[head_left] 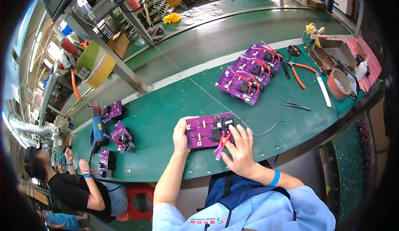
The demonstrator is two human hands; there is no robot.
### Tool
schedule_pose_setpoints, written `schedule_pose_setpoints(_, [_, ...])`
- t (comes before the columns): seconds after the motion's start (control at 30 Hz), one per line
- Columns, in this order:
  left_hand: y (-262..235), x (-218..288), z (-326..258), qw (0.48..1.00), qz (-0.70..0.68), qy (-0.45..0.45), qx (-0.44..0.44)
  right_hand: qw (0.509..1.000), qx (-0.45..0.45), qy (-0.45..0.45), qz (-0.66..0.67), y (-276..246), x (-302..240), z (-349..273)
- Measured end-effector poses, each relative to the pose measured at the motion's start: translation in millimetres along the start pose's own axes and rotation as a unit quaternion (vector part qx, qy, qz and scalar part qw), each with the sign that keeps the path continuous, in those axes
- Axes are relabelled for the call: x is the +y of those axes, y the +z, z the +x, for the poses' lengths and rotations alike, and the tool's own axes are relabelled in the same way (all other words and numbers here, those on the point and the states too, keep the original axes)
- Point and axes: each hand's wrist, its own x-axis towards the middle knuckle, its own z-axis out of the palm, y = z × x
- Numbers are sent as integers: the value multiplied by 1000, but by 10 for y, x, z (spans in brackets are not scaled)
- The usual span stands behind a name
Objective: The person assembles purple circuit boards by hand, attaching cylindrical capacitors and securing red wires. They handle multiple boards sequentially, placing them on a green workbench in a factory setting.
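Note:
A purple circuit board (208, 141) is held just above the green bench, near its front edge. It carries black blocks, small upright parts and red wires (220, 148) with pink sleeved ends. My left hand (181, 136) grips the board's left edge, with most of its fingers hidden beneath. Over the right end of the board, my right hand (240, 153) has its thumb and index finger closed about the red wires. Its other fingers reach over the board's right edge, beside a black block.
Several wired purple boards (249, 73) sit in a group at the back right. Near them lie orange-handled pliers (297, 75), tweezers (296, 105) and a solder-like strand (195, 83). More boards (120, 136) and a blue tool (98, 133) are left. A co-worker (79, 189) sits far left.

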Motion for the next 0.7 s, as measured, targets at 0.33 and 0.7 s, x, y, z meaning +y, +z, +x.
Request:
schedule_pose_setpoints(0.33, [4, -29, -15, 1000, -8, 21, -10, 999, -2, -11, -38, -20, 55, -43])
schedule_pose_setpoints(0.7, [30, 11, -27, 1000, 0, 10, 2, 996, 62, -9, -59, 54, 68, 177])
